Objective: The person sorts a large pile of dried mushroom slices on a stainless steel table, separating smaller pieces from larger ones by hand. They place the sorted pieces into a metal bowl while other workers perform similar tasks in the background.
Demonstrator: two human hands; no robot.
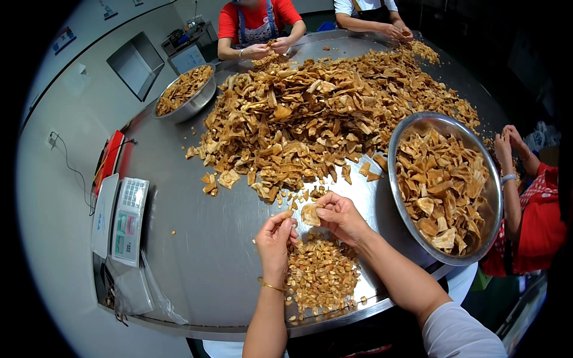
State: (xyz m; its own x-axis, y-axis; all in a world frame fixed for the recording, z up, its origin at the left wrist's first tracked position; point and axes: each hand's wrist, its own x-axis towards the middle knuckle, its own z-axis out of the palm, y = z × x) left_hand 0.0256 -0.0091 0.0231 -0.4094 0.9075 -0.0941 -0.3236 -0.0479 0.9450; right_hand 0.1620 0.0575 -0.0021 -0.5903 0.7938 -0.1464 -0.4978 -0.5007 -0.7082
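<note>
Over the near edge of the steel table, my right hand point(342, 218) pinches a thin, pale-brown dried slice point(310, 215) between thumb and fingers. Just beside it, my left hand point(276, 241), with a gold bracelet at the wrist, has its thumb and forefinger closed on a small brown dried piece point(289, 214). Below both hands lies a pile of small broken bits point(322, 277), yellowish to brown. Beyond them rises a large heap of dried slices point(316, 113). Close to my right arm stands a steel bowl point(399, 197) filled with similar slices.
A second steel bowl point(200, 102) of slices sits at the far left. A white scale point(129, 221) and a clear plastic bag point(132, 291) lie along the left edge of the table point(203, 268). Two co-workers point(256, 27) handle pieces across the table; another person point(537, 209) is at the right.
</note>
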